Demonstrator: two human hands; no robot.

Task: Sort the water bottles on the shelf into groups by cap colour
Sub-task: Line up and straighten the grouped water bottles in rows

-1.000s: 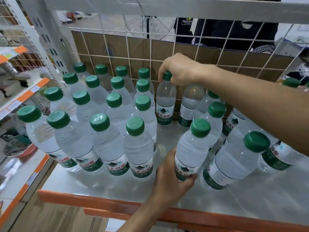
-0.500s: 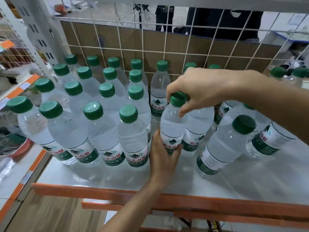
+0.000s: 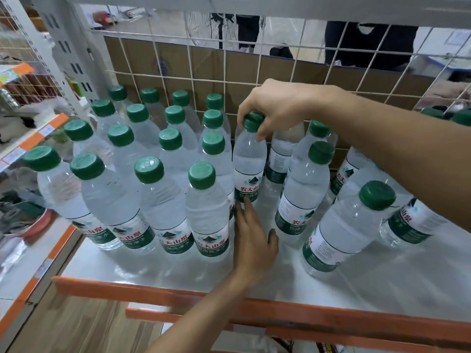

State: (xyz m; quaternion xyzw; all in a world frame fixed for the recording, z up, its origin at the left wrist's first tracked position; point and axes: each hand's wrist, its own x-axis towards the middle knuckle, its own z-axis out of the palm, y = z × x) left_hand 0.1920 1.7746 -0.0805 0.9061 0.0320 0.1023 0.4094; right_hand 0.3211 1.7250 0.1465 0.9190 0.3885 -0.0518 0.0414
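Entry: water bottle, green cap, clear body, green label

Position: upright on the shelf, against the right flank of the block of green-capped bottles, behind the block's front row

Right hand: we record its fingers clamped round the cap from above

Left hand: fingers straight and slightly apart, tips touching the bottle's label at its low edge, gripping nothing

Change: half a second ago we had this bottle beside the block's front corner, the left hand wrapped round its lower body; it now stands further back along the block's right flank, and the left hand has let go and only steadies it

Also noted: loose bottles right of the block, apart from it; all caps that we can see are green

Assessment: we judge this bottle as good as filed into the green group, starting a new column on the block; the loose bottles right of the block remain to be drawn in; no second cap colour shows here, so we cannot tell where another group would go
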